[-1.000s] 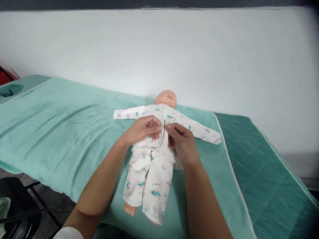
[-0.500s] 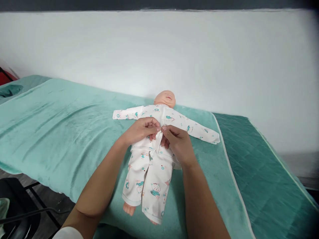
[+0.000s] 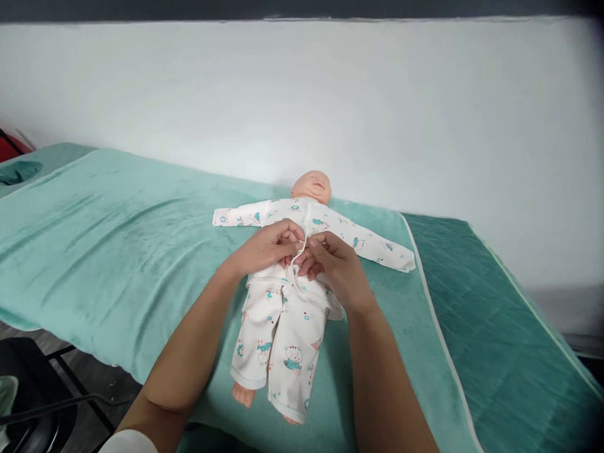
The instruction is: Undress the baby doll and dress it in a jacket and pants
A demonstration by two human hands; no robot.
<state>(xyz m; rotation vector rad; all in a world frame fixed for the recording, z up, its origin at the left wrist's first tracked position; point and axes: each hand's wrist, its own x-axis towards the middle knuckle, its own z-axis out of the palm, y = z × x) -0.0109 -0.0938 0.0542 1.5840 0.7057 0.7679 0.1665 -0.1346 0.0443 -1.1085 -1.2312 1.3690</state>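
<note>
- The baby doll (image 3: 302, 251) lies face up on the light green blanket (image 3: 117, 251), head toward the white wall (image 3: 330, 94), sleeves spread to either side.
- The doll wears a printed white top (image 3: 325, 223) and matching trousers (image 3: 283, 340); one bare foot (image 3: 243, 394) shows below the hem.
- Left hand (image 3: 268, 246): fingers curled over the chest, pinching the left edge of the top's front opening.
- Right hand (image 3: 337, 267): fingers closed on the opposite edge, fingertips touching those of the left hand at the midline.
- A thin white tie or edge strip (image 3: 296, 267) hangs between the two hands; whether it is a cord or folded fabric cannot be told.
- Risk: the fabric edges are small and soft; loosening either pinch would probably let the front fall open.
- Risk: uneven pull from one hand may drag the top sideways and bunch it under the doll.
- Risk: the fingers hide the fastening point, so misalignment could go unnoticed.
- A darker quilted cover (image 3: 495, 327) lies to the right, just beside the blanket.
</note>
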